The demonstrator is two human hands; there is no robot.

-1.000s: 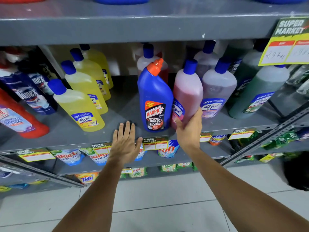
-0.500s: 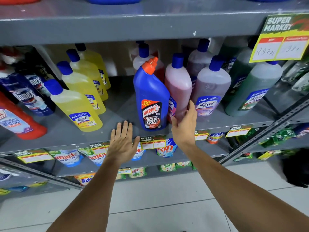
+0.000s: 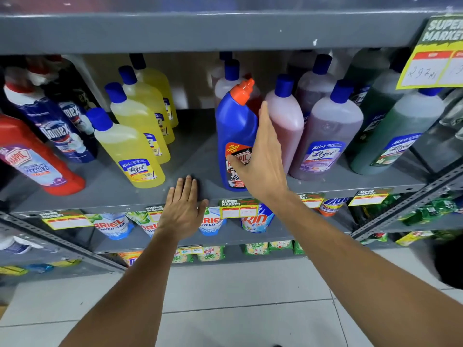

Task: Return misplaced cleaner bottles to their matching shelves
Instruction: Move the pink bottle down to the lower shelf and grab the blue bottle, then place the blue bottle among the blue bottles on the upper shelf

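Note:
A blue Harpic bottle [image 3: 233, 121] with an orange cap stands upright on the grey shelf [image 3: 125, 199], among the Lizol bottles. My right hand [image 3: 263, 159] is on it: the thumb lies across its front label and the fingers run up its right side, between it and a pink Lizol bottle [image 3: 288, 121]. My left hand [image 3: 184, 209] rests flat on the shelf's front edge, left of the blue bottle, fingers apart and holding nothing. A red Harpic bottle [image 3: 37, 159] leans at the far left of the same shelf.
Yellow Lizol bottles [image 3: 130, 149] stand in a row left of a bare strip of shelf. Domex bottles [image 3: 50, 126] are behind the red one. Purple [image 3: 328, 136] and green [image 3: 395, 136] Lizol bottles crowd the right. A price sign [image 3: 436, 53] hangs top right. Ariel pouches [image 3: 112, 225] fill the shelf below.
My right hand has left the base of the pink Lizol bottle and moved up and left onto the blue Harpic bottle. The left hand has stayed on the shelf edge.

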